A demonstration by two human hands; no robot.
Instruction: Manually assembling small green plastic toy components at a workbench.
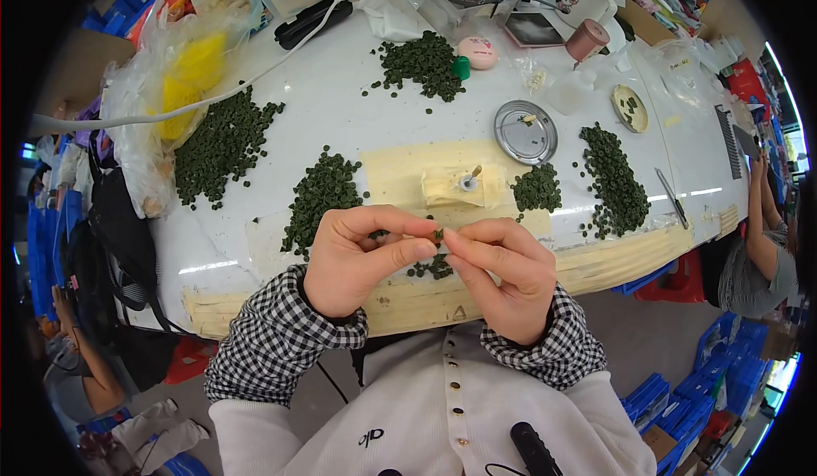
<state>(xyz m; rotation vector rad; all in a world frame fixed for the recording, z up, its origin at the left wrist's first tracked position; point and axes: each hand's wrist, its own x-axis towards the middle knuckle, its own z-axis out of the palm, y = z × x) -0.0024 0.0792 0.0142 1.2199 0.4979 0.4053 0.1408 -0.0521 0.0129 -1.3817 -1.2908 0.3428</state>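
In the head view my left hand (353, 259) and my right hand (511, 276) meet near the table's front edge, thumbs and forefingers pinched. Between their fingertips is a tiny dark green piece (439, 234), too small to make out its exact shape. Just below the fingertips lies a small heap of dark green pieces (432, 268). Beyond my hands, a small post (468, 183) stands on a block wrapped in cream tape. Left of it spreads a pile of green pieces (326, 191), partly behind my left hand; to its right is a smaller pile (537, 189).
More green piles lie at the far left (225, 148), the back (424, 65) and the right (614, 182). Nearby are a round metal lid (526, 133), tweezers (672, 197), a thread spool (587, 40) and a pale dish (630, 108). A white cable (213, 99) crosses the left side.
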